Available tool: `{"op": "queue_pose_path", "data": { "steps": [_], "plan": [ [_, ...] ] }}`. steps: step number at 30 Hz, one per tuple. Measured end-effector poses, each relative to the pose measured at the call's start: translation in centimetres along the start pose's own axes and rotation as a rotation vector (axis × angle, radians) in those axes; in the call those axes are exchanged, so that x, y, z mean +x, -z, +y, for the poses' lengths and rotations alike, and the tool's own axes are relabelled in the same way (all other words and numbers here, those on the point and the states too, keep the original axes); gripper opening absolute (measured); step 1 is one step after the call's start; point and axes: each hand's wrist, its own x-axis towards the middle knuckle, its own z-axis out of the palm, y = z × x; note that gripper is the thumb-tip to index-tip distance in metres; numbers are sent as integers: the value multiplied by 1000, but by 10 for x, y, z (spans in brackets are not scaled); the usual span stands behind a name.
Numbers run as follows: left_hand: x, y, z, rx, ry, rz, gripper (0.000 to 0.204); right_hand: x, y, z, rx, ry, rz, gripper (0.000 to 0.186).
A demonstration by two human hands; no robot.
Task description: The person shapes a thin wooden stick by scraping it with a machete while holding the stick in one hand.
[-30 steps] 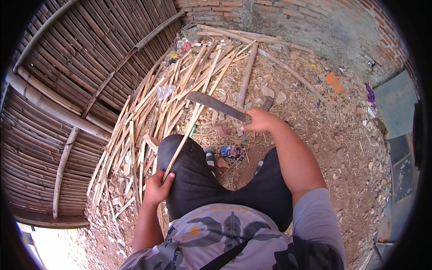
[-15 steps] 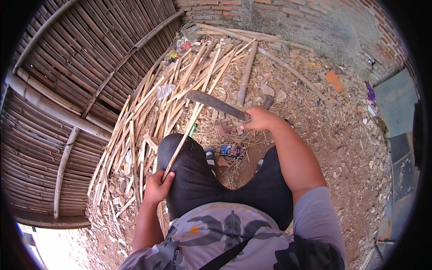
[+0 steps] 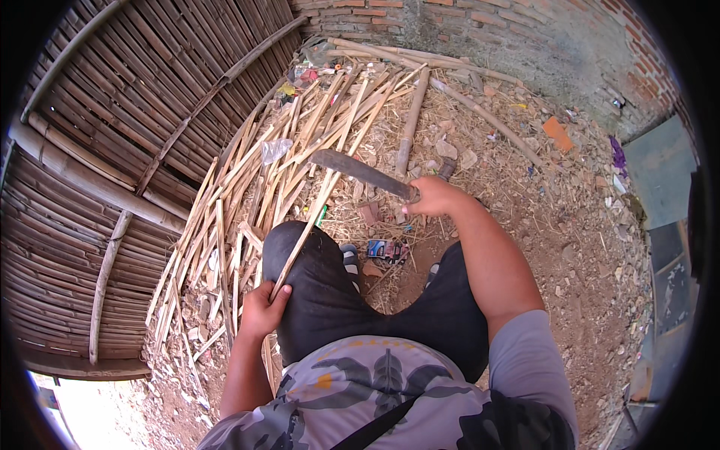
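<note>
In my left hand (image 3: 262, 310), beside my left knee, the near end of a long pale bamboo strip (image 3: 301, 241) is gripped between thumb and fingers. The strip slants forward across the knee toward the pile. My right hand (image 3: 431, 196), out in front of my right knee, is closed round the handle of a machete (image 3: 364, 173). Its dark broad blade points left, and the tip end lies over or against the strip; contact is hard to tell. My fingers hide most of the handle.
Split bamboo strips (image 3: 225, 225) lie heaped at the left, by a bamboo slat wall (image 3: 90, 195). Thick bamboo poles (image 3: 414, 124) rest ahead, near a brick wall (image 3: 495, 26). A crumpled colourful packet (image 3: 388, 250) lies between my feet. Rubble and straw litter the dirt floor.
</note>
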Motion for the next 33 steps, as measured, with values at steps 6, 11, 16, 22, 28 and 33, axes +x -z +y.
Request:
{"op": "queue_pose_path", "data": {
  "steps": [6, 11, 16, 22, 28, 33],
  "plan": [
    [1, 0, 0, -7, 3, -6, 44, 1, -2, 1, -35, 4, 9, 51],
    [-1, 2, 3, 6, 14, -34, 42, 1, -4, 0, -52, 9, 15, 53],
    [0, 1, -1, 8, 18, -45, 42, 1, -2, 0, -54, 10, 0, 55],
    [-1, 3, 4, 14, 19, -47, 42, 0, -1, -3, -37, 0, 0, 55],
    [-1, 2, 5, -22, 2, -19, 42, 2, -4, 0, -47, 16, 11, 54],
    [1, 2, -1, -64, 15, -38, 41, 1, -3, -5, -45, 7, -29, 57]
  ]
}}
